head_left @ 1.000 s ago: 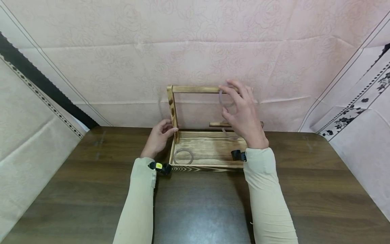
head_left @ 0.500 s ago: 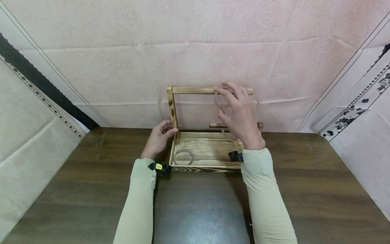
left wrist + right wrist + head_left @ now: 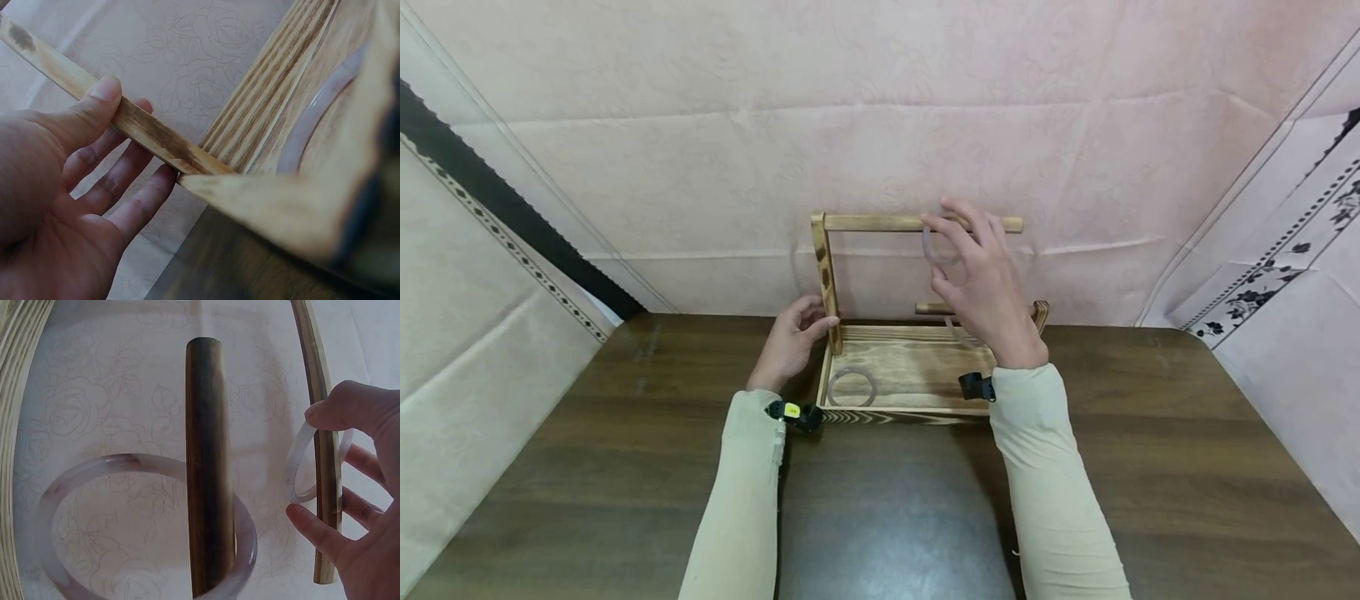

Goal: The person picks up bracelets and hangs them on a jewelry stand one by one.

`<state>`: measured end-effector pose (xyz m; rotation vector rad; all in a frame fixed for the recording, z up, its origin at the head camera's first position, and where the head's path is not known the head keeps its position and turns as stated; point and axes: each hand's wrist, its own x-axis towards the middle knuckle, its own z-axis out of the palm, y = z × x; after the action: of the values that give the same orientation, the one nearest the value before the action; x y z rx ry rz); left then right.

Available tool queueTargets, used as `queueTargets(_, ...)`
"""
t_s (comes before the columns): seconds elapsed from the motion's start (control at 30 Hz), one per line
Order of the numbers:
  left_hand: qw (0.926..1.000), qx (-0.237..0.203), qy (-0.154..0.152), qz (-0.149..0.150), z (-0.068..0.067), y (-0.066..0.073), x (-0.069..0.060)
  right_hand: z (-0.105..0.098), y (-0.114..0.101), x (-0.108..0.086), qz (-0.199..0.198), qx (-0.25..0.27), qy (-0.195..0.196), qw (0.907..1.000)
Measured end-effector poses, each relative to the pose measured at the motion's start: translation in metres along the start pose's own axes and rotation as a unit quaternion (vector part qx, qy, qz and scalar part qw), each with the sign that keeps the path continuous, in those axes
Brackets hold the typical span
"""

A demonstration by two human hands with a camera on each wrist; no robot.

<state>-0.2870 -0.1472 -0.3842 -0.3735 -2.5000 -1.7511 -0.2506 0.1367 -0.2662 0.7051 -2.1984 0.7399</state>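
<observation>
A wooden display stand has an upright post, an upper rod, a shorter lower rod and a tray base. My left hand holds the post low down, thumb on one side and fingers behind. Near the upper rod's free end, my right hand pinches a pale bangle between thumb and finger; the rod passes through it. Another bangle, whitish with a brown patch, hangs round the lower rod. A third bangle lies in the tray's left front corner.
The stand is on a dark brown wooden table, close to a pale rose-patterned cloth hanging behind. A striped wooden upright shows at the right behind my right hand. Black cameras are strapped to both wrists.
My right hand has slid left along the upper rod with the bangle, uncovering the rod's right end. The left hand stays on the post.
</observation>
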Motion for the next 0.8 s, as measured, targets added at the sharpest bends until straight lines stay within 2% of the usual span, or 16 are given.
queueTargets(0.3, 1.0000, 0.005, 0.000, -0.008, 0.002, -0.001, 0.002, 0.006, -0.005, -0.001, 0.005, 0.009, -0.015, 0.9998)
queueTargets(0.5, 1.0000, -0.004, 0.004, 0.008, 0.001, -0.002, 0.001, 0.008, -0.006, 0.001, 0.004, 0.011, -0.017, 0.9998)
queueTargets(0.53, 1.0000, -0.007, 0.003, 0.007, 0.001, 0.002, 0.000, 0.008, -0.007, 0.001, 0.000, 0.012, -0.016, 0.9998)
queueTargets(0.7, 0.9999, -0.008, 0.002, 0.010, 0.000, 0.003, -0.001, 0.012, -0.008, 0.002, -0.015, 0.016, -0.013, 0.9997)
queueTargets(0.8, 0.9999, -0.007, 0.005, 0.014, 0.001, -0.001, 0.000, 0.014, -0.009, 0.002, -0.019, 0.014, -0.013, 0.9996)
